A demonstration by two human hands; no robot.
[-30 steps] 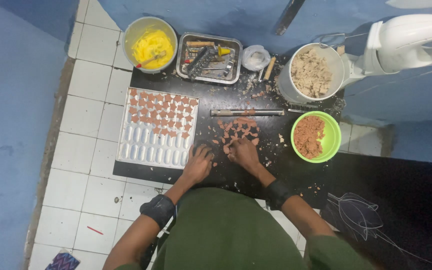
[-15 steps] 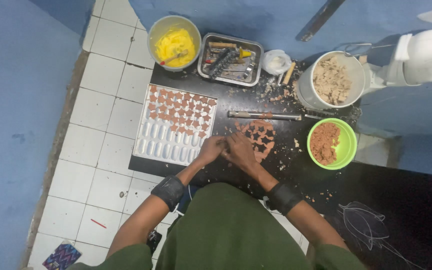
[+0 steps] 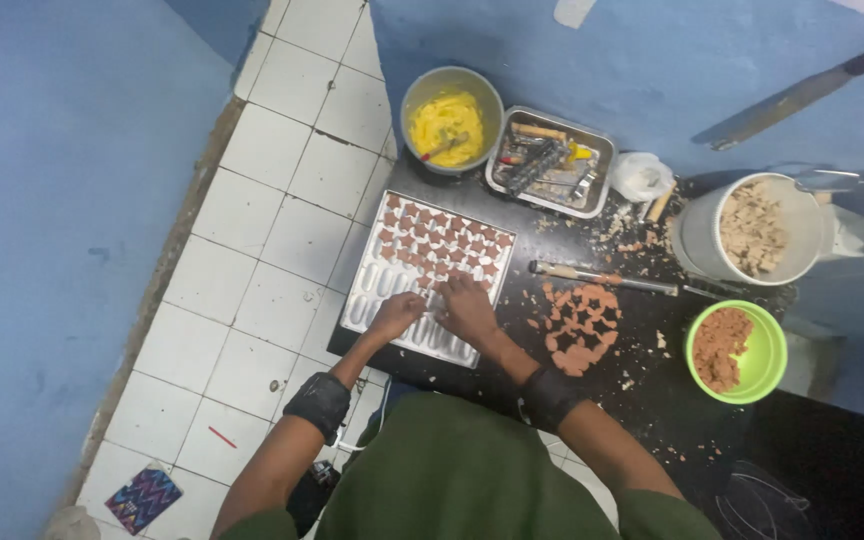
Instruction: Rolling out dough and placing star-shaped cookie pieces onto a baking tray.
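Observation:
My left hand [image 3: 395, 314] and my right hand [image 3: 467, 306] rest side by side over the near half of a metal baking tray [image 3: 377, 300]. The tray's far rows hold several small brown star-shaped dough pieces [image 3: 439, 243]; its near rows are bare. To the right, on the black work surface [image 3: 652, 390], lies a flat sheet of brown dough [image 3: 579, 319] with star-shaped holes cut out of it. Whether the fingers pinch a piece is hidden; both hands touch the tray.
A pot of yellow mixture [image 3: 449, 121] with a brush, a metal tin of tools [image 3: 550, 162], a white bucket of crumbs [image 3: 752, 232], a green bowl of brown dough [image 3: 737, 351] and a long rod [image 3: 602, 279] ring the board. White floor tiles [image 3: 282, 220] lie left.
Both hands moved left from the cut dough sheet to the baking tray. The view shifted and closed in.

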